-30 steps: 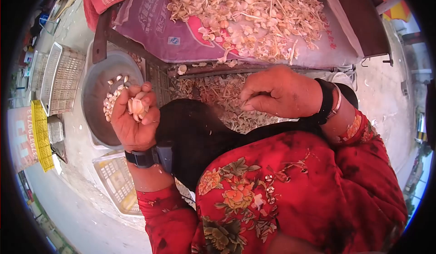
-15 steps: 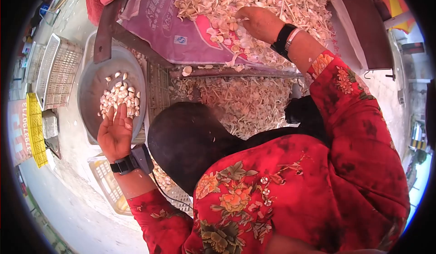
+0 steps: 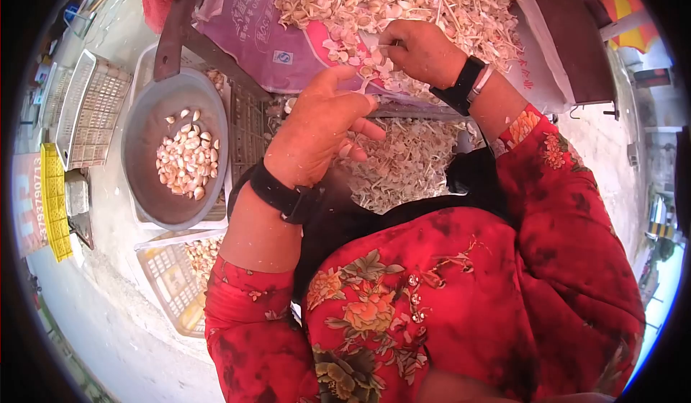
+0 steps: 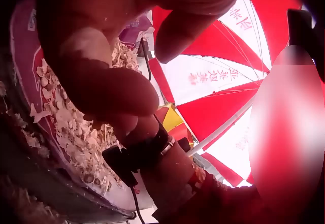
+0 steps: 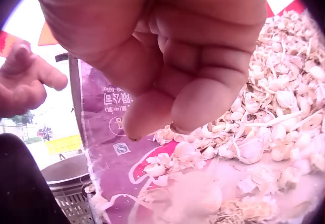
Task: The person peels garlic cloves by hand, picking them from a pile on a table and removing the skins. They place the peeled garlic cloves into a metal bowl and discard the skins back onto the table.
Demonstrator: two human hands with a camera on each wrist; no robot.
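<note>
My left hand [image 3: 320, 129] is raised in front of the table's near edge, its fingers spread and loosely bent, holding nothing visible. At the near side of the heap of garlic and papery skins [image 3: 403, 0], my right hand [image 3: 425, 54] hangs with bent fingers. In the right wrist view its thumb and finger tips [image 5: 195, 104] stand slightly apart over the loose garlic [image 5: 249, 148], nothing showing between them. A pale piece [image 5: 198, 196] is blurred just below. Peeled-looking garlic cloves [image 3: 186, 159] lie in the grey basin [image 3: 137, 133] at left.
A purple printed sack [image 3: 252, 50] lies under the heap. Skins [image 3: 410, 158] pile up beneath the table. A flat brown handle [image 3: 170, 46] juts over the basin's rim. Plastic baskets [image 3: 162, 284] stand below the basin and at far left. A red-and-white umbrella [image 4: 208, 76] spreads overhead.
My left hand held several cloves, let them go into the basin, then swung right toward the table. My right hand moved forward from over my lap to the garlic heap.
</note>
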